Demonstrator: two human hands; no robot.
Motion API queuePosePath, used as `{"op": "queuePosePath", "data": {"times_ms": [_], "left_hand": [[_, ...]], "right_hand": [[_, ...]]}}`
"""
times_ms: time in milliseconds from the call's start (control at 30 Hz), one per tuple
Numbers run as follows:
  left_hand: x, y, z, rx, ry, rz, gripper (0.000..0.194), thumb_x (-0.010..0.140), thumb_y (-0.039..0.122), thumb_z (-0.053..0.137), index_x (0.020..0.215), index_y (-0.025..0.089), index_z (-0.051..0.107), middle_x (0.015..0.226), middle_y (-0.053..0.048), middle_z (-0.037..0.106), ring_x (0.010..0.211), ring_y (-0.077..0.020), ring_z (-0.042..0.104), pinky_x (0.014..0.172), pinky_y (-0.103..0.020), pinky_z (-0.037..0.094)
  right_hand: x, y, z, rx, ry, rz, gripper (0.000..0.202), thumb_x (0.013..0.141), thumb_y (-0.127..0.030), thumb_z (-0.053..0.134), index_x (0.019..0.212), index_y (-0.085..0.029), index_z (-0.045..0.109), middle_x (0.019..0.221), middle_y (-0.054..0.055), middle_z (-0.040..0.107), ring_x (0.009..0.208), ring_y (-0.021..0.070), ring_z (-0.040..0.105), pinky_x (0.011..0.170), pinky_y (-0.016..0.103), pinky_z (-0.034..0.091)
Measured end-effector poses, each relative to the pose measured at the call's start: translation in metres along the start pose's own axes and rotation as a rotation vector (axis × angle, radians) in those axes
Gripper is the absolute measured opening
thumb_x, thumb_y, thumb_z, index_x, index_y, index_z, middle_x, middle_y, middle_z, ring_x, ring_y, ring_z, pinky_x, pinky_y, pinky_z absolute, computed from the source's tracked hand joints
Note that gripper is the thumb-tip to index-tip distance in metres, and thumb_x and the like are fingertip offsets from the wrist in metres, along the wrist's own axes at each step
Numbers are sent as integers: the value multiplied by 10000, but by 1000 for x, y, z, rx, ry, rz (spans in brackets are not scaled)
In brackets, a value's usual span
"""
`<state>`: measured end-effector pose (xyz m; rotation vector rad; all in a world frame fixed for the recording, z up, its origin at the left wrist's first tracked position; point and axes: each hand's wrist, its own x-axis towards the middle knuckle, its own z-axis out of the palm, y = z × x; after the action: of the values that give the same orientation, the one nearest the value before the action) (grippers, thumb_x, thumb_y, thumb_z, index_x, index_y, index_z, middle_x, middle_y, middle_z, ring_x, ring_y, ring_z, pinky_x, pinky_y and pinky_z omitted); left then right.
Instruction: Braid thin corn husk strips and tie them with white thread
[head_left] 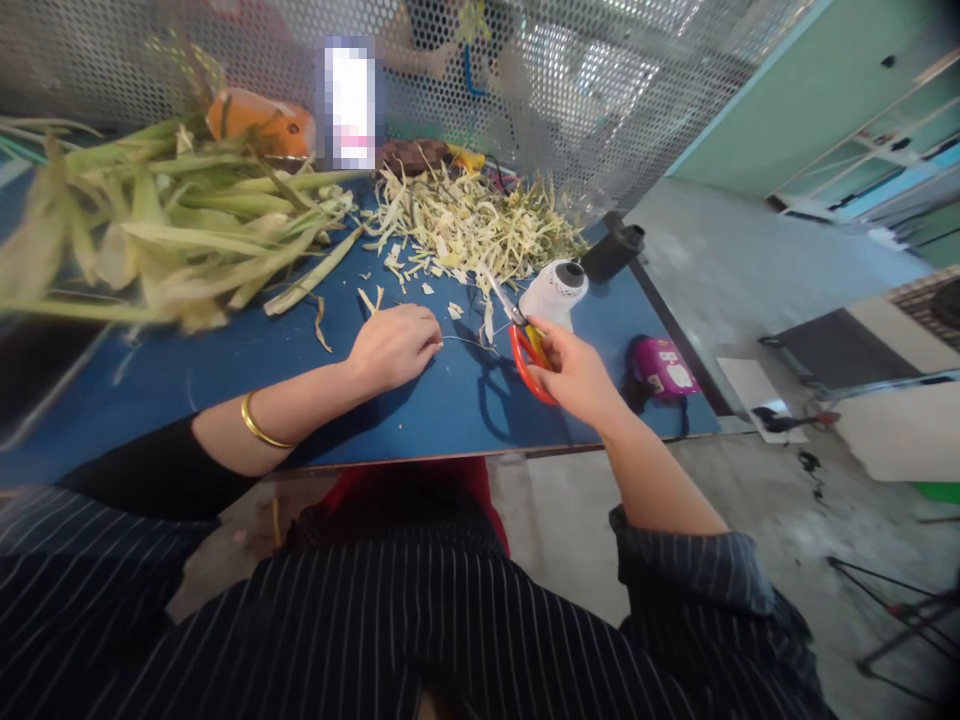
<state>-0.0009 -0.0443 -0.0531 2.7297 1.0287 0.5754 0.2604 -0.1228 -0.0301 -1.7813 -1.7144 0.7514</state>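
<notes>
My left hand (394, 348) rests low over the blue table (390, 425), fingertips pinched on a thin white thread (465, 341) that runs right toward the scissors. A pair of scissors (523, 360) with red and yellow handles is in my right hand (577, 370), its blades pointing up and away. Just behind that hand stands a white thread cone (553, 290). Beyond the blades lies a heap of short, pale husk scraps (472, 215). Long green corn husks (202, 215) are piled on the left side of the table.
A perforated metal panel (592, 110) borders the table's back. An orange object (262, 125) lies behind the husks. A black cone (615, 250) lies at the table's right edge, with a purple box-like object (661, 367) nearer me. A dark stand (900, 610) is on the floor.
</notes>
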Motion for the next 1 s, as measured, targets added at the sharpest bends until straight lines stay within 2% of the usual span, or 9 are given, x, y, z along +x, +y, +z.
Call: {"op": "queuePosePath", "data": {"times_ms": [67, 200, 300, 467, 567, 700, 833, 933, 1000], "left_hand": [[0, -2, -4, -24, 32, -5, 206, 894, 251, 514, 810, 175, 686, 938, -92, 716, 936, -248, 640, 812, -362, 470], [1, -3, -12, -124, 125, -53, 170, 867, 235, 543, 801, 187, 693, 957, -91, 725, 959, -258, 645, 837, -386, 471], [1, 5, -15, -423, 170, -132, 113, 819, 241, 616, 760, 194, 700, 954, -81, 736, 950, -238, 657, 889, -393, 470], [-3, 30, -13, -1300, -80, -402, 91, 706, 270, 764, 723, 187, 729, 1032, -71, 735, 923, -174, 681, 881, -327, 496], [-5, 39, -11, -1505, -25, -508, 132, 670, 277, 797, 711, 177, 722, 784, -35, 713, 726, -134, 655, 763, -285, 518], [-2, 34, -17, -1542, 230, -700, 172, 626, 273, 829, 694, 161, 716, 719, -29, 688, 653, -126, 637, 644, -246, 522], [2, 22, -31, -1544, 300, -726, 179, 631, 256, 820, 728, 135, 730, 711, -47, 694, 670, -137, 663, 608, -232, 529], [5, 12, -42, -1478, 385, -751, 160, 633, 246, 815, 711, 137, 727, 654, -37, 676, 620, -126, 649, 514, -198, 484], [7, 5, -50, -1409, 477, -773, 128, 635, 226, 803, 675, 147, 712, 597, -17, 646, 555, -109, 615, 467, -187, 448]], "right_hand": [[1, -2, -9, -44, -19, -24, 783, 683, -332, 753, 1403, -196, 480, 1188, 103, 684, 1067, 283, 679, 982, 456, 517], [-8, 4, -33, -39, -225, 64, 820, 641, -347, 788, 1392, -219, 486, 1242, 109, 670, 1154, 310, 645, 1014, 490, 506], [-15, 11, -34, -26, -153, 64, 859, 625, -369, 811, 1397, -227, 463, 1313, 125, 619, 1221, 307, 607, 1063, 486, 469], [-12, -8, 9, -89, 65, -82, 957, 627, -422, 821, 1450, -237, 367, 1362, 143, 567, 1242, 320, 583, 1029, 489, 488], [-6, -37, 41, -129, 82, -200, 825, 735, -348, 729, 1450, -195, 347, 1393, 165, 542, 1255, 313, 571, 1037, 494, 481], [-1, -70, 54, -242, 10, -414, 693, 814, -246, 645, 1440, -178, 357, 1431, 179, 501, 1311, 306, 513, 1068, 502, 451], [6, -84, 24, -259, -26, -571, 388, 862, -218, 599, 1248, -214, 568, 1288, 124, 608, 1190, 259, 592, 1018, 474, 481], [21, -80, 0, -212, 33, -489, 208, 856, -230, 588, 1050, -203, 658, 1107, 81, 681, 981, 208, 662, 890, 402, 537], [37, -72, -6, -293, -151, -330, 167, 832, -212, 584, 965, -195, 683, 953, 57, 718, 842, 185, 674, 804, 365, 544]]}}
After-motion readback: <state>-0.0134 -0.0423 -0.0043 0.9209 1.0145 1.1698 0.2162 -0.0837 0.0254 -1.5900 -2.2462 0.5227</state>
